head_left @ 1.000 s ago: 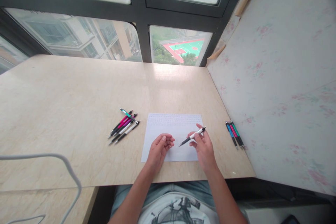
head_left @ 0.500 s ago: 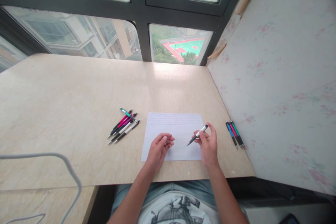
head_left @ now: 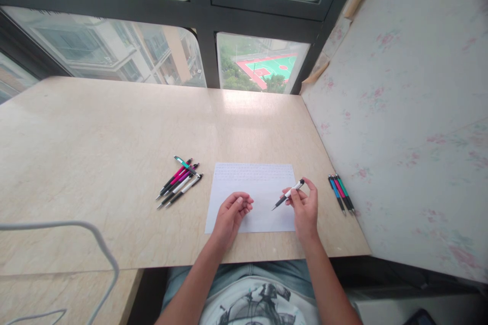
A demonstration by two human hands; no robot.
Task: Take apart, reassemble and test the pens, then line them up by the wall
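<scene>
The pen [head_left: 288,194] sits in your right hand [head_left: 305,208], pinched between the thumb and the first fingers around the middle of its barrel. It lies at a slant. The dark tip points down and to the left, just over the sheet of paper [head_left: 251,185], and the clicker end rises up and to the right past your fingertips. I cannot tell whether the tip touches the sheet. The pen has a white barrel, a black grip section toward the tip and a black cap at the top end. Your right hand is closed on it, with the wrist over the right edge of the paper.

Your left hand [head_left: 232,213] rests on the lower left part of the same sheet. Its fingers are curled in against the thumb, and nothing shows in it. The two hands are near each other but apart, and the pen's tip points into the gap between them.

The paper lies flat on the desk [head_left: 95,137] in front of you. It is white, with faint lines of small writing along its top edge.

To the left of the sheet is a loose pile of pens [head_left: 179,182] in pink, white and black, with a teal one lying across the top. To the right, near the desk's edge, three more pens [head_left: 340,193] lie side by side, blue, pink and green.

A white cable [head_left: 99,239] loops over the near left corner. Beyond the desk is the window [head_left: 263,63], and a pale flowered wall [head_left: 400,111] closes off the right side.
</scene>
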